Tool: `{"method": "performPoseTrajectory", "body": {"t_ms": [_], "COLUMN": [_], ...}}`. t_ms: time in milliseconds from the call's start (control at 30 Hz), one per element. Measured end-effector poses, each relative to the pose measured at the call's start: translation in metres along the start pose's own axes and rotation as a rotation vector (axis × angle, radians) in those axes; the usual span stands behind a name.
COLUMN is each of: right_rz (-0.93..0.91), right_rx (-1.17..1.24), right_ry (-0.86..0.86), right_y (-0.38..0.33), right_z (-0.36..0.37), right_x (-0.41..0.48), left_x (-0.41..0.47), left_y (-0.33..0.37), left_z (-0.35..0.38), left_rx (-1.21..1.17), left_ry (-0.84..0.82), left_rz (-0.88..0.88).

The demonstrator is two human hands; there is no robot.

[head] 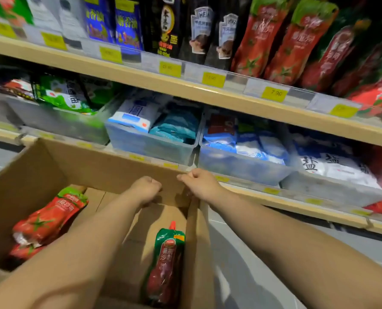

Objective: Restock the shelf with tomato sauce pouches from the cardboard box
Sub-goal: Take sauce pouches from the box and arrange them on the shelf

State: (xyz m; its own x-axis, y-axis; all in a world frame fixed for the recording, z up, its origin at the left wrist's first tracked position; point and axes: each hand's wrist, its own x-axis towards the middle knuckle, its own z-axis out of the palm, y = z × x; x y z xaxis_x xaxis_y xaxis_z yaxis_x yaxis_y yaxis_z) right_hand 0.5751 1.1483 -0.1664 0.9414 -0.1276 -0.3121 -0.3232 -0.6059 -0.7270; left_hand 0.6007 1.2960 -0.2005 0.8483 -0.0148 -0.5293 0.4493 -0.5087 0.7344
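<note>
Hands [199,181] at cardboard box [96,161] of pouches [49,217]

Subject: person, both upper limbs in view.
Left hand [146,188]: bare, back of hand and knuckles visible.
Right hand [200,182]: bare, likewise.
Left forearm [92,248]: bare from wrist to lower frame edge; faint crease lines towards elbow.
Right forearm [297,246]: bare from wrist to frame edge.
Fine surface detail blurred.

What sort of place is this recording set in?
Most likely a grocery store aisle: a shelf edged with yellow price tags, rows of tomato sauce pouches standing on it, clear bins of bagged goods below, and a cardboard box of stock in front.
</note>
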Motion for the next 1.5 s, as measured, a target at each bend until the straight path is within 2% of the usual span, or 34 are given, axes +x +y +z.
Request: {"method": "performPoseTrajectory", "body": {"t_ms": [100,167,300,400,467,533,633,800,967,1100,1167,1233,1333,1400,1500], "right_rz": [0.041,0.044,0.059,0.200,0.298,0.320,0.270,0.195,0.074,-0.134,-0.204,-0.248,-0.254,-0.250,-0.245], "right_rx": [-0.233,-0.343,-0.471,-0.550,-0.732,-0.880,-0.973,-0.953,-0.904,-0.888,-0.872,-0.839,-0.743,-0.578,-0.173], "right_ry": [0.093,0.130,-0.093,-0.307,-0.494,-0.574,-0.541,-0.448,-0.331,-0.391,-0.382,-0.329,-0.239,-0.128,0.144], "right_y": [-0.006,-0.015,-0.016,0.003,0.022,0.037,0.052,0.060,0.045,0.015,0.004,-0.002,-0.008,-0.013,-0.026], "right_z": [0.028,0.036,0.078,0.120,0.143,0.155,0.156,0.159,0.149,0.137,0.132,0.120,0.096,0.084,0.071], "right_x": [0.008,0.014,0.026,0.031,0.031,0.028,0.028,0.032,0.033,0.031,0.031,0.030,0.028,0.027,0.026], "left_x": [0.009,0.008,0.004,0.003,0.004,-0.003,-0.018,-0.019,-0.003,0.002,0.003,0.005,0.006,0.002,0.001], "left_y": [-0.042,-0.060,-0.081,-0.090,-0.095,-0.100,-0.111,-0.117,-0.116,-0.114,-0.111,-0.104,-0.097,-0.088,-0.065], "left_z": [-0.028,-0.032,-0.033,-0.037,-0.040,-0.046,-0.054,-0.059,-0.048,-0.030,-0.022,-0.019,-0.024,-0.031,-0.044], "left_rx": [0.096,0.136,0.246,0.320,0.307,0.330,0.480,0.568,0.549,0.554,0.457,0.328,-0.057,-0.098,-0.193], "left_ry": [0.026,-0.056,-0.219,-0.223,-0.265,-0.324,-0.379,-0.383,-0.401,-0.417,-0.382,-0.255,-0.149,-0.126,-0.040], "left_rz": [-0.155,-0.231,-0.271,-0.272,-0.268,-0.252,-0.191,-0.154,-0.155,-0.095,-0.022,0.011,0.030,0.119,0.212]}}
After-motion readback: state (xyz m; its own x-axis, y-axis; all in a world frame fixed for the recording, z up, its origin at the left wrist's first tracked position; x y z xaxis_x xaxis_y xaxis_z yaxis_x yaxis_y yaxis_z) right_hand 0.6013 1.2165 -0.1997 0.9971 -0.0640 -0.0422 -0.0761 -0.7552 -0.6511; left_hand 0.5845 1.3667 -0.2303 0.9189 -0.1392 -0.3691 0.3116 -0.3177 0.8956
